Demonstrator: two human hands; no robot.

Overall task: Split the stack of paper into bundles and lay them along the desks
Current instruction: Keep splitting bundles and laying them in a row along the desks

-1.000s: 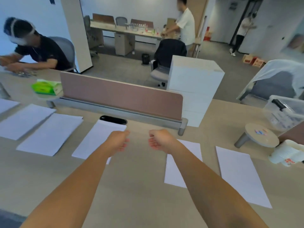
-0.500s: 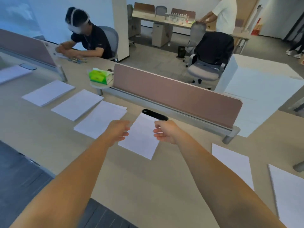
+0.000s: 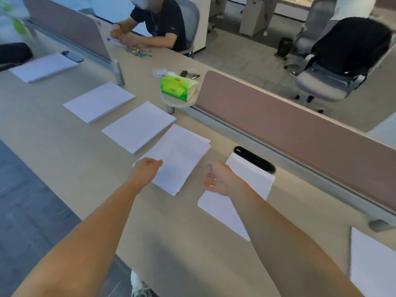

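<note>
Several white paper bundles lie in a row along the beige desk. One bundle sits under my left hand, whose loosely curled fingers hover over its near corner and hold nothing. My right hand is curled in a loose fist above another bundle that touches a black cable slot. Two more bundles lie further left, another at the far left, and one at the right edge.
A pink divider screen runs along the desk's far side, with a second screen at upper left. A green tissue pack rests on a small round stand. A seated person works opposite. An office chair stands beyond.
My view has swung left along the desk. Both hands have drifted left from the bundle by the black slot, and the left hand now hovers over the neighbouring bundle.
</note>
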